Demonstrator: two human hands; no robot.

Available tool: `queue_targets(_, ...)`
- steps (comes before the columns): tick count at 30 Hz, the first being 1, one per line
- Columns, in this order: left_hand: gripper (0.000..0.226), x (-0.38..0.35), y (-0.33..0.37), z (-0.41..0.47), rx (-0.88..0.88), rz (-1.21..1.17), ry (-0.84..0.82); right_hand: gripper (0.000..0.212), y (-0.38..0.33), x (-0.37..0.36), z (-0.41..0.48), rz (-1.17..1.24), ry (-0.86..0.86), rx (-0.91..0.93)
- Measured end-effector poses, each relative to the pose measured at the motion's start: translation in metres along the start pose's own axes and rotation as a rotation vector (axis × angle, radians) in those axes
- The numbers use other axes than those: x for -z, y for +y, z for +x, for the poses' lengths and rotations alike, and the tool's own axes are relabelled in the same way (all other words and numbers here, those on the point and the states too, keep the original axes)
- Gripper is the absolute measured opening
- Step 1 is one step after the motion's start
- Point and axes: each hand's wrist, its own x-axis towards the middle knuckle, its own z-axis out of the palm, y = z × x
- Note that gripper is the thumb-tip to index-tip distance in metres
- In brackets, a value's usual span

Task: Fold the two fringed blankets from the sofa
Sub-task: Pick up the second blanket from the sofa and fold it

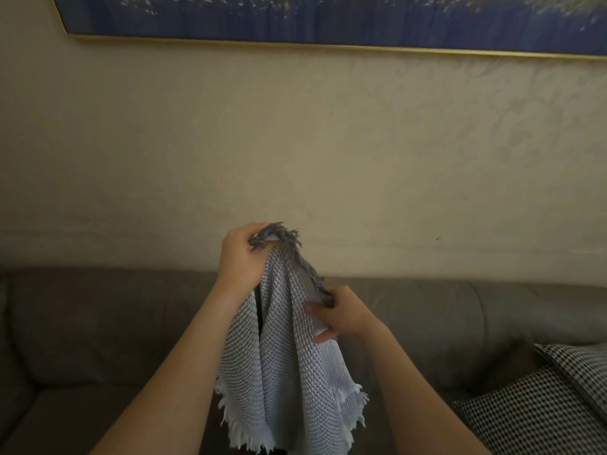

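Fringed blanket [285,372], pale with a waffle weave, hangs bunched in the air in the head view, in front of the sofa [98,323] and between the person's two forearms. The left hand [238,257] is raised highest and grips the top of the blanket, fingers curled round a tuft of grey fringe. The right hand [341,311] is lower and to the right, pinching a grey-fringed edge that runs down to it from the left hand. Its fingertips are partly buried in the cloth. White fringe shows along the blanket's lower edges, and the very bottom is cut off by the frame.

The light is dim, so the grey sofa shows little detail. At the lower right lies checked black-and-white fabric [542,405], cut off at the edge. Whether it is a cushion or folded cloth cannot be told. On the beige wall [295,142] hangs a gold-framed blue painting [328,18], with only its lower strip in view.
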Motion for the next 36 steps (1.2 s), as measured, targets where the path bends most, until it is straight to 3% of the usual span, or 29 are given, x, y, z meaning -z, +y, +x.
queue_targets(7, 0.022, 0.003, -0.002, -0.004, 0.032, 0.012, 0.063, 0.021, -0.001, 0.006, -0.005, -0.09, 0.089, -0.121)
queue_targets(10, 0.016, 0.001, -0.006, -0.009, 0.092, 0.042, 0.159, 0.021, -0.015, 0.034, 0.002, -0.357, 0.324, -0.074)
queue_targets(12, 0.012, -0.001, -0.008, -0.011, 0.109, 0.078, 0.195, 0.012, -0.03, 0.05, 0.006, -0.549, 0.575, 0.029)
queue_targets(14, 0.009, -0.004, -0.009, -0.011, 0.127, 0.079, 0.238, 0.03, -0.049, 0.056, 0.003, -0.554, 0.804, 0.168)
queue_targets(16, 0.011, -0.004, -0.004, -0.009, 0.157, 0.073, 0.313, 0.041, -0.063, 0.052, -0.002, -0.473, 0.897, 0.299)
queue_targets(18, 0.015, -0.001, -0.001, -0.002, 0.204, 0.083, 0.403, 0.036, -0.06, 0.044, -0.004, -0.468, 0.805, 0.306)
queue_targets(22, 0.015, -0.002, 0.003, 0.01, 0.188, 0.12, 0.469, 0.008, -0.019, 0.017, 0.001, -0.529, 0.438, 0.202)
queue_targets(26, 0.018, -0.015, 0.016, 0.006, 0.131, 0.081, 0.457, 0.032, 0.016, 0.006, -0.004, -0.299, 0.16, 0.002)
queue_targets(31, 0.024, -0.016, 0.024, 0.006, 0.08, -0.028, 0.396, 0.037, 0.047, 0.008, -0.009, -0.078, 0.121, -0.052)
queue_targets(36, 0.013, -0.012, 0.032, 0.005, 0.024, -0.151, 0.291, 0.041, 0.045, 0.006, -0.002, 0.027, 0.134, -0.056)
